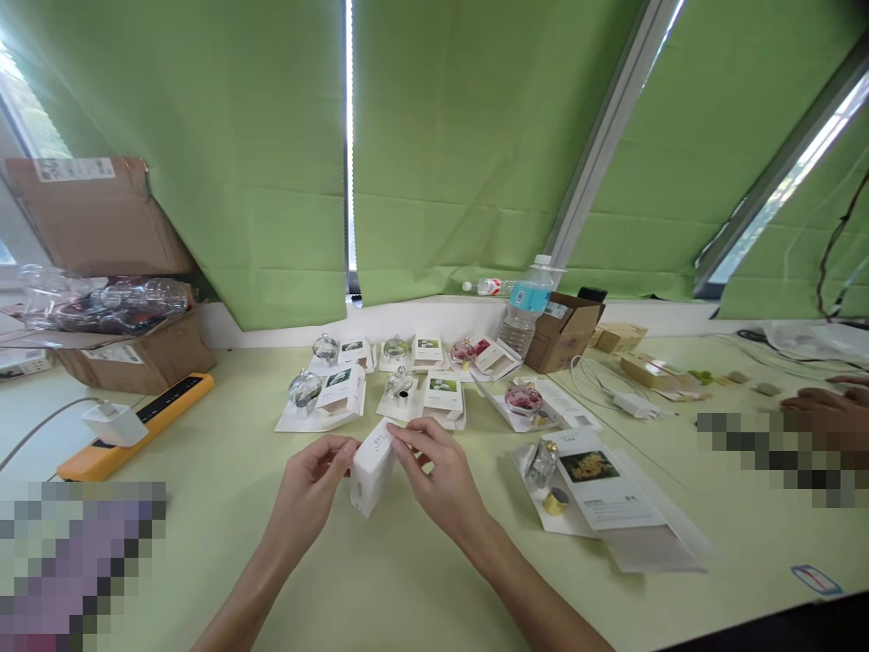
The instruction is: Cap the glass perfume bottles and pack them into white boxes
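Head view: green blinds (462, 136) fill the background, behind the tabletop's far edge. Pale green tabletop (359, 589) carries everything below. Open cardboard box (142, 362) stuffed with clear plastic (136, 294) sits at the far left corner. Orange power strip (177, 397) lies angled near the left edge, white charger (109, 424) plugged in. White card package (611, 507) with a yellow-flower photo lies right of centre, toward the near edge. Large water bottle (521, 326) stands by the far edge, touching or just beside a small brown carton (560, 340); can't tell which. Left hand (316, 471) and right hand (438, 466) are mid-table, both grasping the white box (370, 475): left thumb and fingers on its left side, right fingertips at its upper right end. Box is tilted, centred between the left and right edges; can't tell if its bottom touches down. Beyond it, toward the far edge: two rows of clear ornaments (305, 388) with photo cards. Smallest: gold cap (556, 502) on the yellow-flower package.
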Demonstrator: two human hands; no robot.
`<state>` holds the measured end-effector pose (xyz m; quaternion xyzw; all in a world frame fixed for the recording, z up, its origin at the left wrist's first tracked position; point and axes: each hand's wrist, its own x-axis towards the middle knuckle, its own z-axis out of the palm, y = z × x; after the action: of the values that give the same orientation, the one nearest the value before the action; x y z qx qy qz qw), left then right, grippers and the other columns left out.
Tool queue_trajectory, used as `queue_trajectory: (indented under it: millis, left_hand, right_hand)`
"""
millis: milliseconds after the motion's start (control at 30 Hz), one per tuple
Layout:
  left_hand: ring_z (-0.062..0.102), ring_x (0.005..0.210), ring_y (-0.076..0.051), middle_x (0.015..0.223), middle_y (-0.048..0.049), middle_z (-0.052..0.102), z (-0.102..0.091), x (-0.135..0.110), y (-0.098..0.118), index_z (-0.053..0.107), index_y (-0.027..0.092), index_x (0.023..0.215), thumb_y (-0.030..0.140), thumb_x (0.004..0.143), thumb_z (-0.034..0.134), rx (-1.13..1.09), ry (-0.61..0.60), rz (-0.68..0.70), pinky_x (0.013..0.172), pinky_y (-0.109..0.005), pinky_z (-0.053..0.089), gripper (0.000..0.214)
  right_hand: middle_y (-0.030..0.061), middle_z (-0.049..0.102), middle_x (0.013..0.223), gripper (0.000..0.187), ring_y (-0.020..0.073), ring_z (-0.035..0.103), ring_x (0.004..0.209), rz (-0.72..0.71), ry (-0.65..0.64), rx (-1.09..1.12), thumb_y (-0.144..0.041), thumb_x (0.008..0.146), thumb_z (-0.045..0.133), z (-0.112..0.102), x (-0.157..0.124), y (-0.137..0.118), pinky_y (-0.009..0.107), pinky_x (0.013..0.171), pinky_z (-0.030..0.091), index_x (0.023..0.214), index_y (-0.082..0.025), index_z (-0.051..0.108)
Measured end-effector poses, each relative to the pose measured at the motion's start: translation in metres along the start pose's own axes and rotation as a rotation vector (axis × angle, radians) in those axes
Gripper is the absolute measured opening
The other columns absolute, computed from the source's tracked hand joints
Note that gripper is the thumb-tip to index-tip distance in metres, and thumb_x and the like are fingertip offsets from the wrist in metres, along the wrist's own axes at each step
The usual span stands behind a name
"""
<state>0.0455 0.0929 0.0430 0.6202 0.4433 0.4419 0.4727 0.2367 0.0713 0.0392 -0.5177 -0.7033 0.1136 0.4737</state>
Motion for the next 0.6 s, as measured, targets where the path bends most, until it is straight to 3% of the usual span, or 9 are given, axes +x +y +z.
queue_trajectory:
  millis: [100,200,300,433,600]
  left_hand:
    - [0.064,0.085,-0.021,0.105,-0.0053,0.069,0.002,-0.002,0.002,0.062,0.023,0.110,0.048,0.084,0.058,-0.015,-0.062,-0.045,0.078,-0.034,0.051,0.037]
    - [0.058,0.110,-0.024,0.131,-0.0056,0.057,0.006,0.000,-0.001,0.053,0.028,0.124,0.046,0.081,0.062,-0.066,-0.108,-0.029,0.089,-0.035,0.049,0.047]
    - [0.044,0.129,-0.023,0.144,-0.0045,0.044,0.009,0.001,-0.006,0.042,0.030,0.135,0.044,0.081,0.063,-0.088,-0.124,0.002,0.102,-0.035,0.040,0.059]
    - [0.053,0.117,-0.025,0.127,-0.0074,0.059,0.009,-0.001,-0.007,0.050,0.026,0.126,0.046,0.082,0.060,-0.010,-0.203,0.011,0.097,-0.037,0.043,0.050]
    - [0.062,0.093,-0.026,0.099,-0.0048,0.069,0.006,-0.005,-0.003,0.061,0.022,0.104,0.050,0.078,0.062,0.206,-0.141,-0.006,0.079,-0.035,0.047,0.038]
  right_hand:
    - [0.0074,0.060,0.111,0.035,0.0179,0.060,0.092,0.071,-0.092,0.106,-0.036,0.094,0.046,-0.002,0.000,-0.007,0.025,0.064,0.056,0.125,-0.028,0.060]
    - [0.0057,0.059,0.125,0.039,0.0205,0.059,0.104,0.124,-0.183,0.223,-0.039,0.096,0.043,-0.001,0.000,-0.010,0.028,0.072,0.056,0.132,-0.028,0.054]
    - [0.0059,0.060,0.128,0.044,0.0216,0.061,0.101,0.192,-0.261,0.344,-0.042,0.096,0.040,-0.001,0.000,-0.011,0.031,0.076,0.056,0.136,-0.026,0.049]
    - [0.0060,0.060,0.128,0.047,0.0230,0.062,0.103,0.152,-0.391,0.422,-0.042,0.094,0.046,-0.010,0.001,-0.016,0.034,0.082,0.054,0.139,-0.026,0.045]
    - [0.0038,0.057,0.132,0.049,0.0225,0.059,0.110,0.066,-0.497,0.438,-0.036,0.091,0.053,-0.021,0.003,-0.024,0.036,0.092,0.051,0.139,-0.028,0.044]
